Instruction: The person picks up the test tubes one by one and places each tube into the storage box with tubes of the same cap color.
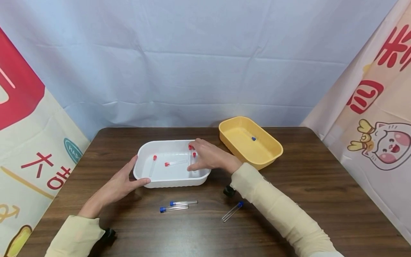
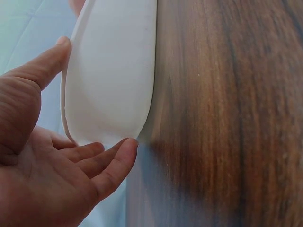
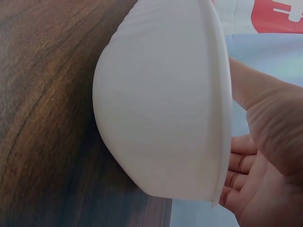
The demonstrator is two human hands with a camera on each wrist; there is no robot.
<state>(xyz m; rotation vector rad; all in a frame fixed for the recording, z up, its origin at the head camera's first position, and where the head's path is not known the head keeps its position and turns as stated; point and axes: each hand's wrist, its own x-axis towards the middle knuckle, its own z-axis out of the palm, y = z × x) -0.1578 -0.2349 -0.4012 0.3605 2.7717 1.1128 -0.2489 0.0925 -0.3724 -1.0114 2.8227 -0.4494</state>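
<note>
While the left hand [image 1: 121, 182] lay spread against the white tray [image 1: 174, 183], the right hand [image 1: 208, 156] curved over red-capped tubes [image 1: 174, 163] inside; whether it pinched one, I could not tell.

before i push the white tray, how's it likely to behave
The white tray looks thin-walled, so probably light yet fairly stiff. Low and broad, it seems unlikely to tip. The slim red-capped tubes inside may roll about.
</note>
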